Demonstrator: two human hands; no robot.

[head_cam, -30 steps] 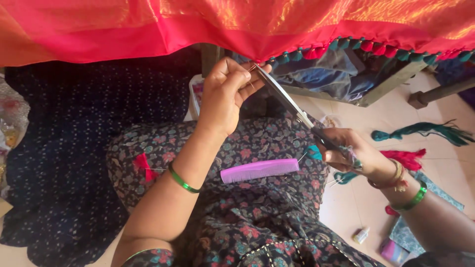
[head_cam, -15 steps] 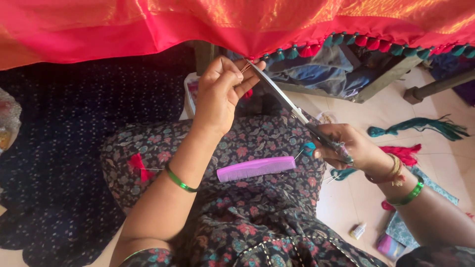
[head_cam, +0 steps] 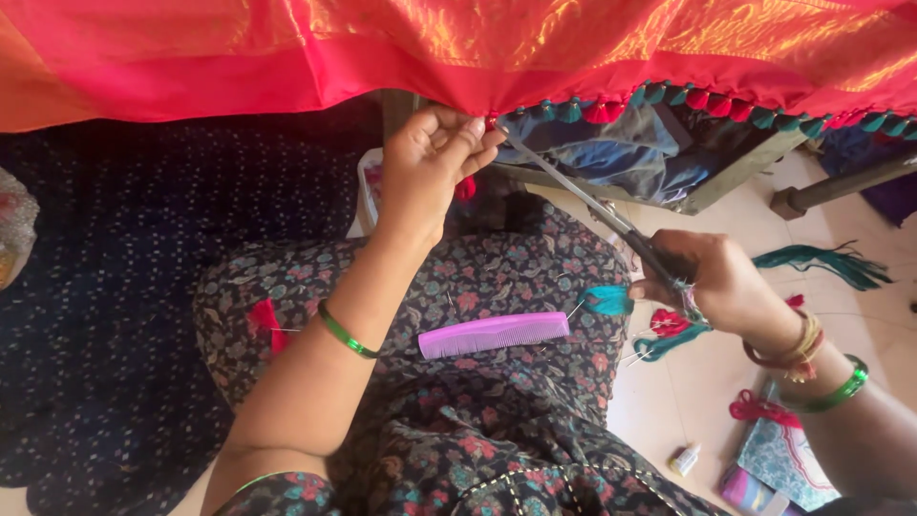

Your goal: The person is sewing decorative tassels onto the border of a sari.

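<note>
My left hand (head_cam: 432, 162) pinches a small red tassel at the hem of a red and orange cloth (head_cam: 287, 57) that hangs across the top of the view. My right hand (head_cam: 718, 282) grips the handles of a pair of scissors (head_cam: 583, 196); the long blades point up and left, with their tips next to the pinched tassel. A row of teal and red tassels (head_cam: 707, 100) runs along the hem to the right. On my lap, over a dark flowered dress (head_cam: 497, 277), lie a pink comb (head_cam: 494, 334) and a teal tassel (head_cam: 606, 300).
A dark dotted cloth (head_cam: 124, 268) covers the floor at the left. Teal thread bundles (head_cam: 821, 263), red thread (head_cam: 759, 409), a small glue bottle (head_cam: 684, 461) and a patterned pouch (head_cam: 783, 459) lie on the tiled floor at the right. Blue cloth (head_cam: 611, 153) is piled under a bench.
My left hand has stayed pinched at the hem while the scissor tips have come closer to it. The view has shifted a little to the right.
</note>
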